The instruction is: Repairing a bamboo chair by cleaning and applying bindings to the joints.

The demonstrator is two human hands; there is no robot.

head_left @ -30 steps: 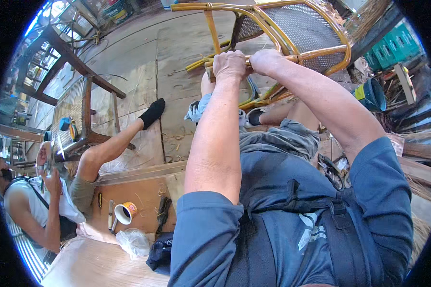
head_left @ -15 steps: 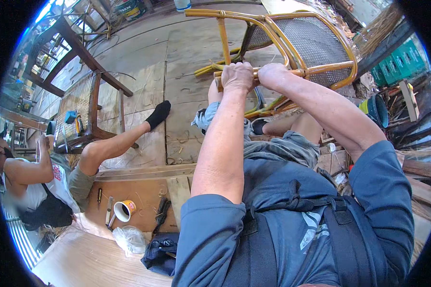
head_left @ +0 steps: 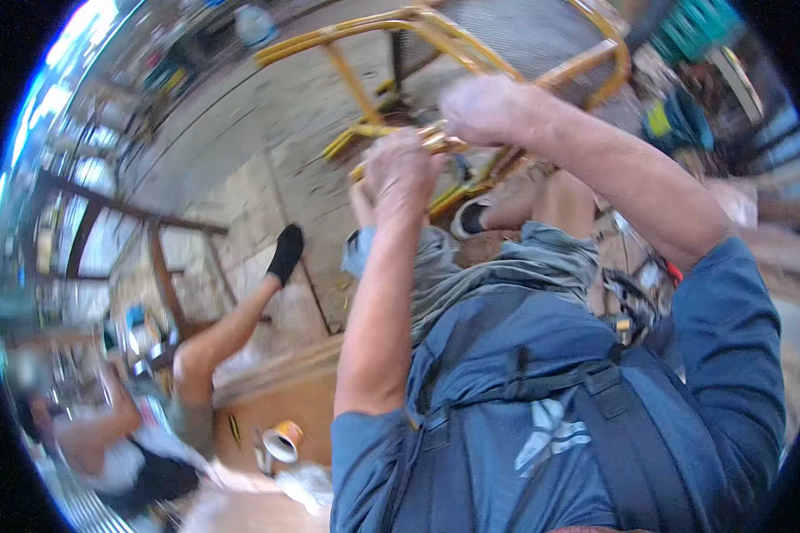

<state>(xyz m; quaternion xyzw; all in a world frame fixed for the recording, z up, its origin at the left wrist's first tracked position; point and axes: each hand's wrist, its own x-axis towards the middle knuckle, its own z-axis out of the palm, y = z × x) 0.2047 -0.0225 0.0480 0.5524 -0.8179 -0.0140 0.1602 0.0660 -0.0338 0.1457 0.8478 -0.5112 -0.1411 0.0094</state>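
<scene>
A yellow-brown rattan chair with woven mesh panels lies tipped on the floor in front of me. My left hand is closed around a rail of its frame, close to the rail's near end. Just up and to the right, my right hand is a blurred fist over the same rail. Its fingertips are hidden, so what it holds does not show. Between the two hands a short shiny stretch of rail is visible.
At left, a co-worker sits with a leg stretched out beside a dark wooden chair frame. An orange-and-white cup, tools and a clear plastic bag lie on a board. A dark bucket and green crates stand at right.
The view has swung, shifting the chair up and left. My right hand has lifted and separated slightly from the left, blurring with motion. My left hand still grips the rail.
</scene>
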